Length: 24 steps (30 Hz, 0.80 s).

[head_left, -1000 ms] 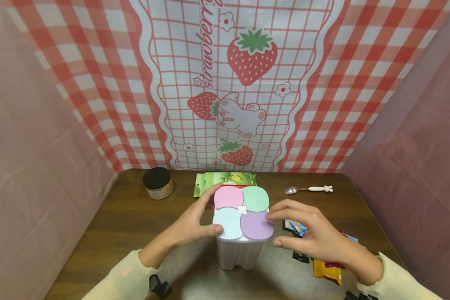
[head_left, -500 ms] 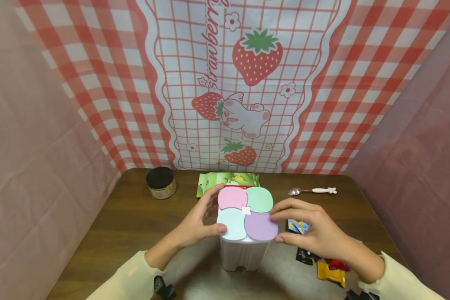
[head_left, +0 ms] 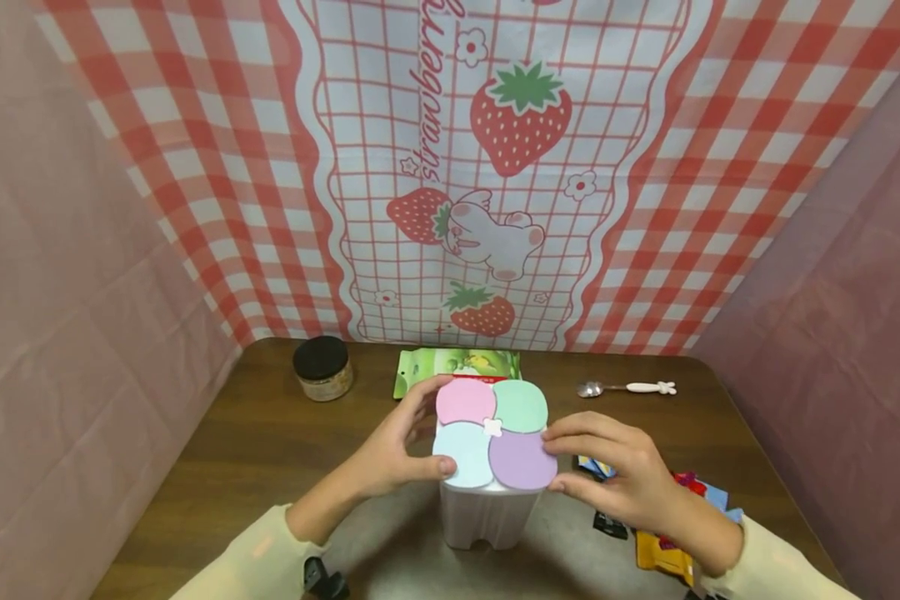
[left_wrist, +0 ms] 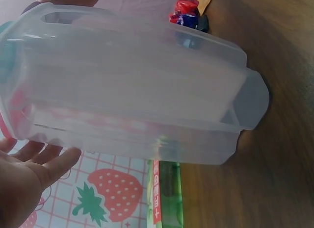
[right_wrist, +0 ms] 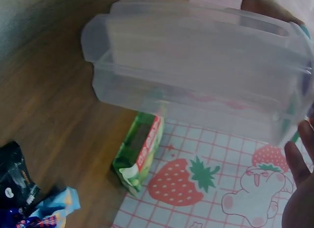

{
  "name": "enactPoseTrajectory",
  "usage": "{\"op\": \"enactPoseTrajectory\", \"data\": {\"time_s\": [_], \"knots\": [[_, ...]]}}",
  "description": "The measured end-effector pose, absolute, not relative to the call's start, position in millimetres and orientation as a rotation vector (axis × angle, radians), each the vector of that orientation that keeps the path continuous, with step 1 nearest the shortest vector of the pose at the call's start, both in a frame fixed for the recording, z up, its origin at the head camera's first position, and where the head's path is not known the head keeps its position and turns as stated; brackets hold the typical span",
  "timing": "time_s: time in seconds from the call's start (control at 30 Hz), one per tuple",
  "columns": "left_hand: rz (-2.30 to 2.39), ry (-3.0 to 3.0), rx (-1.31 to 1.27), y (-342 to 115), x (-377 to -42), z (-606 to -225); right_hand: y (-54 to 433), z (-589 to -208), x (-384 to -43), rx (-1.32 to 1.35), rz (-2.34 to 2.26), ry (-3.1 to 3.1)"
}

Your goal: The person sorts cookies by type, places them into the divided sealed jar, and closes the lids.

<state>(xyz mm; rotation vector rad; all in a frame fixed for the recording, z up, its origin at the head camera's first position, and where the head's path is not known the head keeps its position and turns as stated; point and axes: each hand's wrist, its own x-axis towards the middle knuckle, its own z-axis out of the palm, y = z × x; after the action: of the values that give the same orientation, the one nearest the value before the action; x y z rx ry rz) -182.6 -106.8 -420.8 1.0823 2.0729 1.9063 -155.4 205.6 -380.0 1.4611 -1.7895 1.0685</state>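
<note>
A tall translucent storage box [head_left: 487,518] stands upright in front of me, its body clear plastic in the left wrist view. Pink, green, light blue [head_left: 461,454] and purple [head_left: 523,460] flaps make up its top, around a small white flower piece. My left hand [head_left: 390,446] holds the box at its upper left, thumb by the light blue flap and fingers along the far side. On the opposite side, my right hand [head_left: 622,467] grips the top's edge, fingertips and thumb around the purple flap's outer corner.
Behind the box lies a green packet [head_left: 420,367]. A black-lidded jar [head_left: 322,368] stands back left, and a white-handled spoon [head_left: 630,388] lies back right. Several small wrapped snacks [head_left: 660,557] are scattered under and beside the right forearm. Curtains enclose the table on the sides and back.
My right hand has closed in from just off the box to its purple flap's edge. The left hand keeps its hold; the whole view has shifted slightly.
</note>
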Motion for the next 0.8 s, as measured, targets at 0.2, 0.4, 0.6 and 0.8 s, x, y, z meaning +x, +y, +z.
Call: {"op": "enactPoseTrajectory", "data": {"time_s": [0.2,0.4,0.6,0.8], "knots": [[1.908,2.07,1.074,-104.7,-181.8,-419.7,205.2,-381.8,-152.0,1.428,1.049,-1.742],[1.907,2.098,1.056,-102.5,-180.7,-418.9,205.6,-385.0,-152.9,1.368,1.078,-1.73],[1.901,2.111,1.006,-103.1,-180.0,-417.5,205.9,-379.1,-154.6,1.38,1.18,-1.763],[1.896,2.107,0.996,-104.5,-181.2,-415.2,205.5,-367.6,-162.1,1.393,1.217,-1.823]]}}
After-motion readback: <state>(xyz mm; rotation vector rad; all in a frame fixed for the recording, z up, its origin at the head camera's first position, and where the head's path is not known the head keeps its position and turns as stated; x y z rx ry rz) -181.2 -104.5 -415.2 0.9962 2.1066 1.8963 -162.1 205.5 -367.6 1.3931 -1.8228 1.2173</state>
